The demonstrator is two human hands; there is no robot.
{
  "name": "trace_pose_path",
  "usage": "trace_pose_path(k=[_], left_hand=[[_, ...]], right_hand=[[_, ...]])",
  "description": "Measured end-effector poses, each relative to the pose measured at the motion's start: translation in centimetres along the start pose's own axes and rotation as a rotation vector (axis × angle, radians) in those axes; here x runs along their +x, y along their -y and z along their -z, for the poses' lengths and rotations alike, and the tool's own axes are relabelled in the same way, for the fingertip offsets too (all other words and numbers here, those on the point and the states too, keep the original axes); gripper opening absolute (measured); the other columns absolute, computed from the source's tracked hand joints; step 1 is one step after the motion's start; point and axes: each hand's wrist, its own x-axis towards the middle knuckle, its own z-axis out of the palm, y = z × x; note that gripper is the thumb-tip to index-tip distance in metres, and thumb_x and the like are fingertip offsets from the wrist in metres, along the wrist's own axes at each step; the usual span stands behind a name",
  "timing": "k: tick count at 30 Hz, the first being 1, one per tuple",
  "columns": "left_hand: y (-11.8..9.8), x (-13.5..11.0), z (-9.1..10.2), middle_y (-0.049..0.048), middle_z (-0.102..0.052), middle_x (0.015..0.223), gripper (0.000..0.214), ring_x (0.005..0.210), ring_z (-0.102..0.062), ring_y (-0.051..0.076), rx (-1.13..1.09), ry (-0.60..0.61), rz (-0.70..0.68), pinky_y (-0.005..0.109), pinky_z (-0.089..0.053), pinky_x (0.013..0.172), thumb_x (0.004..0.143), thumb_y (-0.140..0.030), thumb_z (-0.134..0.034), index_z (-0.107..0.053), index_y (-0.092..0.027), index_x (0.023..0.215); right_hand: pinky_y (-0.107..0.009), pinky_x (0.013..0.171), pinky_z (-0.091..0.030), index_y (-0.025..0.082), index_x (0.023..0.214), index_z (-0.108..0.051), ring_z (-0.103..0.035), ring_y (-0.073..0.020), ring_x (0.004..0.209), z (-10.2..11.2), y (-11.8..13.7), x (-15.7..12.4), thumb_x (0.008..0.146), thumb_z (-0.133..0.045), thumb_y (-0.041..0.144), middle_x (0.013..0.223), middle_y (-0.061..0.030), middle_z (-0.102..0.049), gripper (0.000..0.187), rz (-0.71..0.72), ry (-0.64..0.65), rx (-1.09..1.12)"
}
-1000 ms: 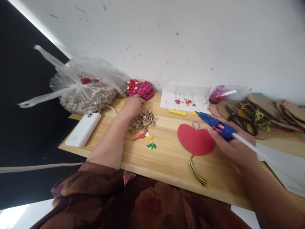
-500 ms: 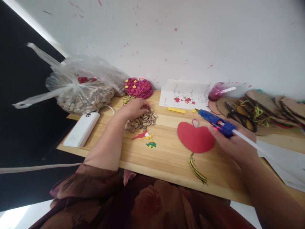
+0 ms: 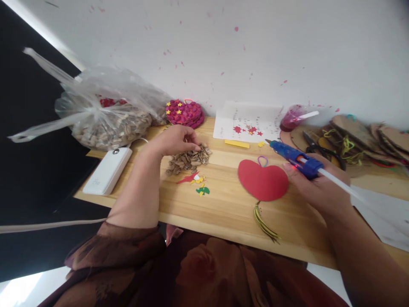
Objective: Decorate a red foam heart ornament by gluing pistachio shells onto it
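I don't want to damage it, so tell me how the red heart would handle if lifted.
The red heart would probably feel fairly stiff, lying flat without visible curling. Its tassel looks floppy, its thin strands curving, and would likely dangle.

Person's hands, two: left hand [image 3: 175,140] left of center, right hand [image 3: 324,185] at right. Glue gun [image 3: 295,159]: one, right. Red heart-shaped piece [image 3: 263,181]: one, right of center. Tassel [image 3: 263,225]: one, lower right. Yellow stars [image 3: 179,111]: four, upper left of center. White power bank [image 3: 108,172]: one, left. Scissors [image 3: 327,156]: one pair, right. Brown pieces [image 3: 189,161]: one pile, center, too crowded to count.
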Motion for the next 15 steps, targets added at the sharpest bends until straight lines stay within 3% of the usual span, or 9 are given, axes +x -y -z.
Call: trace_pose_path(k=[7,15], left_hand=[[0.90,0.47,-0.33,-0.0002,-0.077,0.082,0.032,0.079,-0.070,0.020,-0.003,0.193,-0.010,0.026,-0.049,0.069,0.067,-0.040,-0.079,-0.076,-0.023,0.095],[0.49,0.07,0.01,0.0007,-0.079,0.089,0.029,0.082,-0.070,0.019,0.035,0.084,-0.084,0.026,-0.049,0.073,0.074,-0.034,-0.072,-0.078,-0.022,0.100]], right_hand=[[-0.032,0.073,-0.054,0.029,0.105,-0.076,-0.072,-0.0246,0.081,-0.04,0.31,-0.20,0.081,-0.071,0.054,0.090,-0.0038,-0.078,0.035,-0.015,0.030,0.003],[-0.030,0.072,-0.054,0.028,0.101,-0.077,-0.072,-0.0225,0.078,0.07,0.62,-0.20,0.079,-0.072,0.053,0.087,-0.0029,-0.078,0.034,-0.040,0.035,0.035]])
